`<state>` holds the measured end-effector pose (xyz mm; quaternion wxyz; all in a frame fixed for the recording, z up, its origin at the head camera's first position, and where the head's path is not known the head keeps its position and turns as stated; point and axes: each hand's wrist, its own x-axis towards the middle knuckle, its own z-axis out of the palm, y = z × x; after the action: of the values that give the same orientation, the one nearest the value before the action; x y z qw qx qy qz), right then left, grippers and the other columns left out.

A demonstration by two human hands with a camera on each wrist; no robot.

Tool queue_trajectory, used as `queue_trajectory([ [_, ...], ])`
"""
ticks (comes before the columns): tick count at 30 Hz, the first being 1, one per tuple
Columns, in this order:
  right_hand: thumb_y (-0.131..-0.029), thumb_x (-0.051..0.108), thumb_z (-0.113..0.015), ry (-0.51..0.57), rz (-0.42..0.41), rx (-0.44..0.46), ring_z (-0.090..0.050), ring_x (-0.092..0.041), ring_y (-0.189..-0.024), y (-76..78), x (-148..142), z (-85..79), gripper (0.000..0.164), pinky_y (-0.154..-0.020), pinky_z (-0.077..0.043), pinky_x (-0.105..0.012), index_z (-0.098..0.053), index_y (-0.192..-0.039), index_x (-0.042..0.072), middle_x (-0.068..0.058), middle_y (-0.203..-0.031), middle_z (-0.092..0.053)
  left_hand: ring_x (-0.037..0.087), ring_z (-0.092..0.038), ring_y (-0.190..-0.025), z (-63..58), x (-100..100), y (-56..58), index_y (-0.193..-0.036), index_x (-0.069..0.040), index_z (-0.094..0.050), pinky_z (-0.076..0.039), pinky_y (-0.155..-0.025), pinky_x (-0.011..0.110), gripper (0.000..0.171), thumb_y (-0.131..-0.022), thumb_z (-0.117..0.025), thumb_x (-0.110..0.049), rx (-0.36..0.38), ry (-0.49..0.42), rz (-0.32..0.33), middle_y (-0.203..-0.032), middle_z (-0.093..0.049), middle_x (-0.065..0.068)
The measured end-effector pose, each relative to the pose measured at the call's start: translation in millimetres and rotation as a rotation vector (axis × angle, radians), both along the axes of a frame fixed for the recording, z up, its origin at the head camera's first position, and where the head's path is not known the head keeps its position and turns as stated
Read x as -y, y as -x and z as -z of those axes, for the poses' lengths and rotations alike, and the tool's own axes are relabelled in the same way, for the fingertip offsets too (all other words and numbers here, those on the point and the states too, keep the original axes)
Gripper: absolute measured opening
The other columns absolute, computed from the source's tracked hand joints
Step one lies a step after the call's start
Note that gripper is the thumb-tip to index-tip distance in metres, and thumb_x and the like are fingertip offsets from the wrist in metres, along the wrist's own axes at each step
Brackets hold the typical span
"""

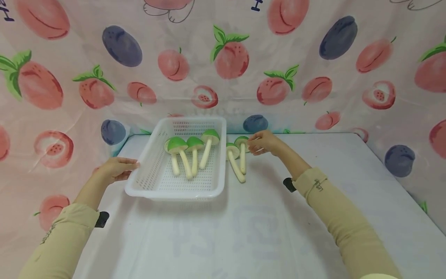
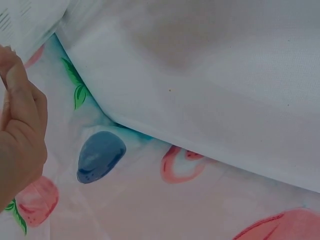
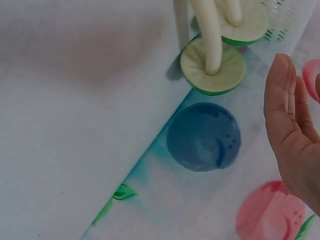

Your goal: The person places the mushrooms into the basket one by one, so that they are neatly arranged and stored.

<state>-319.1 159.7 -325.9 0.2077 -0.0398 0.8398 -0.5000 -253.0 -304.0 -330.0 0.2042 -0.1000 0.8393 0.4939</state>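
In the head view, my left hand (image 1: 118, 169) holds the left rim of a white perforated plastic basket (image 1: 146, 182). Several toy mushrooms (image 1: 177, 144) with green caps and long pale stems lie inside it. Just beyond the basket's right wall, more green-capped mushrooms (image 1: 242, 155) lie on the table, caps toward the back. Beside their caps is my right hand (image 1: 266, 142), fingers loosely bent; the right wrist view shows that hand (image 3: 292, 125) with fingers extended, apart from the nearest mushroom cap (image 3: 195, 65). The left wrist view catches my left hand (image 2: 22, 115) by the basket wall (image 2: 30, 20).
A white-covered table (image 1: 265, 224) stretches in front of the basket and off to the right. Behind it hangs a pink cloth (image 1: 195, 46) printed with peaches and dark blue fruit. The table's back edge runs just behind the basket.
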Motion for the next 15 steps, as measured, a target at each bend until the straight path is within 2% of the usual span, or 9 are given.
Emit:
queue_trajectory([
  [5, -0.096, 0.016, -0.053, 0.015, 0.026, 0.018, -0.066, -0.021, -0.085, 5.7, -6, 11.4, 0.038, -0.086, -0.055, -0.037, -0.050, -0.125, -0.009, -0.022, -0.105, -0.065, 0.002, -0.055, -0.066, 0.4, 1, 0.2, -0.122, 0.004, -0.056, -0.051, -0.063, 0.017, 0.040, -0.091, -0.062, -0.020, -0.002, -0.010, -0.005, -0.072, -0.059, -0.015],
  [15, -0.094, 0.011, -0.054, 0.076, 0.093, 0.074, -0.063, -0.012, -0.069, 18.0, -9, 37.4, 0.034, -0.082, -0.056, -0.035, -0.051, -0.120, -0.011, -0.007, -0.083, -0.064, 0.002, -0.055, -0.067, 1.4, 1, 0.4, -0.132, 0.009, -0.045, -0.051, -0.063, 0.017, 0.053, -0.093, -0.060, -0.023, 0.012, -0.002, 0.002, -0.073, -0.059, -0.014],
])
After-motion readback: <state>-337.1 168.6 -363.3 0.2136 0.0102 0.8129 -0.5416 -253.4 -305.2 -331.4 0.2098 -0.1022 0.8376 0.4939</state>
